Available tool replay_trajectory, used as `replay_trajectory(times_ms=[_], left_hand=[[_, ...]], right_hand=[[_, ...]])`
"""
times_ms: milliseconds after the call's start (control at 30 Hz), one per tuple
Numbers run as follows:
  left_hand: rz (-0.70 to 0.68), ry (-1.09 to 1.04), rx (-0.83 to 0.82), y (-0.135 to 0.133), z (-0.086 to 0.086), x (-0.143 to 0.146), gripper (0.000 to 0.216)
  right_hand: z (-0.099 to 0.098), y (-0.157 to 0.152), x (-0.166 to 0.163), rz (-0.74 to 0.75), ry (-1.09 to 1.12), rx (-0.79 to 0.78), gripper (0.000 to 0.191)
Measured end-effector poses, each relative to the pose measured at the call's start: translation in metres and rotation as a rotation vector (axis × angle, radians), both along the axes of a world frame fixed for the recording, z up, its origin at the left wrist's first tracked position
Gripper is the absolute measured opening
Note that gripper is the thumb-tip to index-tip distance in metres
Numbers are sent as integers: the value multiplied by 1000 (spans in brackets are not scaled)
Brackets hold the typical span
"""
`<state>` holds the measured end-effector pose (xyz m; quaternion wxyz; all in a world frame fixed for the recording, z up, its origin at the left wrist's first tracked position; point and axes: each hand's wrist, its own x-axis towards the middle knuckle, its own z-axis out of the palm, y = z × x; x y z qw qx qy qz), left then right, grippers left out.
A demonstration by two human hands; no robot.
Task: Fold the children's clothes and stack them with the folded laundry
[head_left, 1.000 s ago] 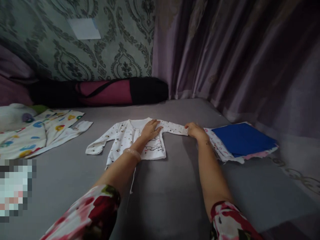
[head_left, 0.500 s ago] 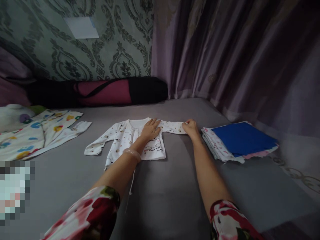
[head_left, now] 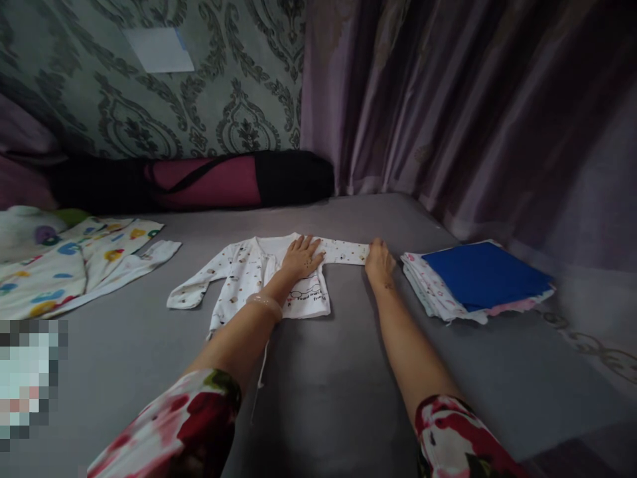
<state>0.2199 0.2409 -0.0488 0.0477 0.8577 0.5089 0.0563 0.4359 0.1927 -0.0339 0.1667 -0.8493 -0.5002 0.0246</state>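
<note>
A small white baby shirt (head_left: 243, 269) with tiny printed motifs lies face up on the grey bed cover (head_left: 323, 378), a little left of the middle of the view, its collar toward the wall and its hem toward the person. The left hand (head_left: 301, 255) rests flat on the chest of the shirt, palm down and fingers spread, gripping nothing; a clear bangle (head_left: 263, 303) sits on that wrist. One sleeve (head_left: 192, 292) trails out and down to the left, while the other sleeve (head_left: 348, 251) stretches straight out to the right. The right hand (head_left: 379, 262) lies at the very end of this straight sleeve, fingertips touching the cuff; whether it pinches the cloth or only lies against it cannot be told from this angle. Both forearms come out of red and white floral sleeves (head_left: 169, 431). Just to the right of the right hand stands a neat stack of folded clothes (head_left: 432, 292) topped by a blue piece (head_left: 480, 275). Well apart on the left lies a cream garment with coloured blobs (head_left: 74, 259). A black and maroon rolled bag (head_left: 209, 180) lies along the patterned wall (head_left: 223, 86), beside a mauve curtain (head_left: 472, 113).
</note>
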Motion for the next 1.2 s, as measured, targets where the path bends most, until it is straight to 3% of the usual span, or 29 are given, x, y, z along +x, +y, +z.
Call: replay_trajectory(times_ms=[267,333,500,567,667,933,1200], left_hand=[[1,-17,-7,1,-1,0,61],[2,-21,-2,0,-1,1,60],[-13,7,21,2,-6,-1,62],[-35,50,8,3,-7,-3,66],[-47,78,-5,3,-7,-4,68],[-1,15,-6,0,-2,-1,59],[-7,-6,-9,1,-4,-1,62]], right_hand=[[7,3,-3,41,-217,26,39],[11,10,-17,154,-211,46,39],[8,33,-84,638,67,9,49],[4,38,-105,683,159,-46,55],[0,37,-114,634,208,-115,63],[-5,19,-86,459,70,-222,69],[-4,-2,-42,279,-10,-257,55]])
